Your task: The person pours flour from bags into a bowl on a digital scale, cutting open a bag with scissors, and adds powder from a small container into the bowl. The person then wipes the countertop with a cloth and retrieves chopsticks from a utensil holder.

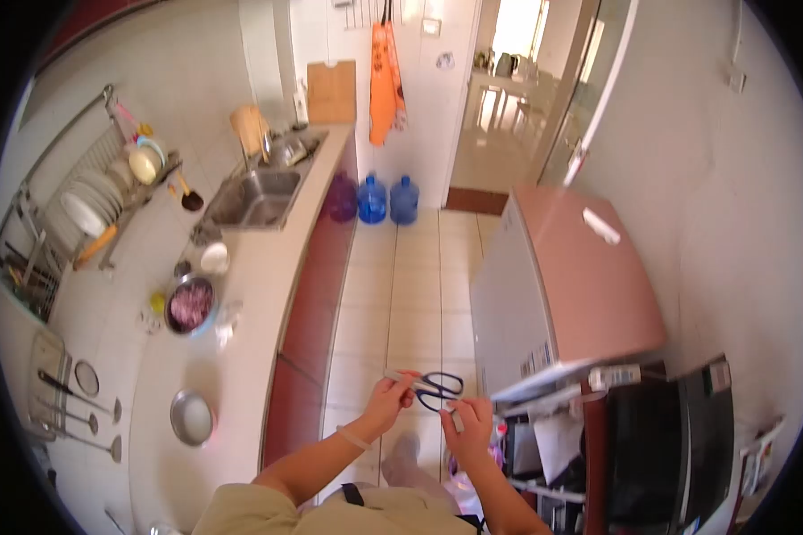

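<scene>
A pair of scissors with dark blue handle loops [440,389] is held in front of my body, above the tiled floor. My left hand [390,400] is closed round the blade end, which points to the left. Beside the lower handle loop, my right hand [467,424] has its fingers bent together at a small pale thing that I cannot make out. On the counter to the left stand a metal bowl of reddish chopped food [191,305] and a metal bowl with whitish contents [192,417].
The counter [250,312] runs along the left, with a sink [259,198] further up. Blue water bottles [372,201] stand on the floor ahead. A refrigerator [580,276] and a dark appliance [642,446] are on the right.
</scene>
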A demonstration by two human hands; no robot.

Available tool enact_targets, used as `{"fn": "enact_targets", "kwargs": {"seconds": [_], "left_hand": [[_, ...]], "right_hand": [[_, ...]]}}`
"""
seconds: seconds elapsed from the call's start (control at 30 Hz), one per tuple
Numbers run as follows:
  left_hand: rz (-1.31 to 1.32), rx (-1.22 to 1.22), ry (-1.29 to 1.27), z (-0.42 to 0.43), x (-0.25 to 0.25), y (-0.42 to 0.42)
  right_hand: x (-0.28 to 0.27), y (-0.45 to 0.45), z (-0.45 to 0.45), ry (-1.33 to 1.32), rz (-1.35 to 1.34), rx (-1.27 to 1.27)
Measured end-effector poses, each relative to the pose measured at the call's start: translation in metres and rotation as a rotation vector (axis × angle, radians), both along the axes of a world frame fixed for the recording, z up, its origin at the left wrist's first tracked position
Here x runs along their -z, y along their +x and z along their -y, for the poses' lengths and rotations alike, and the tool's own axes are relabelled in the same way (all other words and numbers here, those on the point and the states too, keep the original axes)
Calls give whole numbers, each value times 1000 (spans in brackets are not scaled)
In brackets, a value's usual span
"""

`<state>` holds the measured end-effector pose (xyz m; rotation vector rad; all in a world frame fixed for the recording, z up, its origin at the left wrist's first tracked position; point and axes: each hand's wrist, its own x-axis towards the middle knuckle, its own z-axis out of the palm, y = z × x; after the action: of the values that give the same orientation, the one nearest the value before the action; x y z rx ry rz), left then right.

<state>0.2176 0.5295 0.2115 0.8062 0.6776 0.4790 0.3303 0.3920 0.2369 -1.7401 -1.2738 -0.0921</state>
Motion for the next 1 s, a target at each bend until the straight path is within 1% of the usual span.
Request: {"fn": "enact_targets", "kwargs": {"seconds": [0.03, 0.1, 0.13, 0.17, 0.23, 0.27, 0.3, 0.37, 0.4, 0.43, 0.5, 0.53, 0.57, 0.63, 0.67, 0.7, 0.77, 0.83, 0.87, 0.9, 0.93, 0.97, 1.0], "left_hand": [[9, -6, 23, -27, -15, 15], [265, -349, 23, -73, -46, 42], [290, -373, 75, -94, -61, 53], [306, -396, 82, -116, -70, 64], [280, -496, 410, -161, -83, 85], [333, -521, 499, -186, -86, 93], [342, -544, 509, -214, -93, 103], [456, -679, 543, -271, -108, 122], [487, -674, 510, -309, -110, 130], [498, -684, 534, -347, -117, 141], [543, -783, 512, -421, -132, 170], [611, -758, 509, -464, -129, 184], [624, -755, 515, -497, -138, 199], [536, -593, 615, -546, -149, 223], [438, -485, 657, -574, -131, 233], [429, -476, 656, -592, -118, 239], [127, -166, 634, -623, -85, 245], [-70, -153, 773, -664, -29, 234], [-246, -185, 866, -678, -11, 219], [-375, -251, 949, -687, -5, 203], [-406, -317, 752, -700, 32, 186], [-627, -447, 954, -708, 65, 165], [-571, -576, 630, -707, 95, 143]], "right_hand": [[4, 9, -24, 27, -116, -26], [2, 22, -89, -241, -865, -278], [-5, 28, -125, -223, -947, -407], [-18, 33, -163, -232, -929, -430], [-41, 50, -239, 73, -1303, -445], [-51, 63, -279, 157, -1269, -544], [-58, 75, -318, 147, -1259, -568], [-74, 90, -389, 205, -1418, -733], [-89, 92, -428, 224, -1491, -757], [-100, 99, -468, 229, -1480, -786], [-115, 115, -543, 146, -1442, -845], [-126, 129, -586, 213, -1417, -840], [-138, 148, -625, 219, -1404, -845], [-167, 193, -700, 189, -1300, -746], [-181, 216, -738, 272, -1297, -754], [-196, 243, -778, 358, -1289, -764], [-236, 297, -851, 400, -1229, -811], [-274, 352, -931, 422, -1153, -788], [-295, 375, -971, 420, -1096, -764], [-315, 397, -1014, 407, -1041, -742], [-335, 420, -1064, 413, -931, -730], [-354, 440, -1114, 420, -819, -722], [-376, 456, -1160, 461, -775, -724]]}}
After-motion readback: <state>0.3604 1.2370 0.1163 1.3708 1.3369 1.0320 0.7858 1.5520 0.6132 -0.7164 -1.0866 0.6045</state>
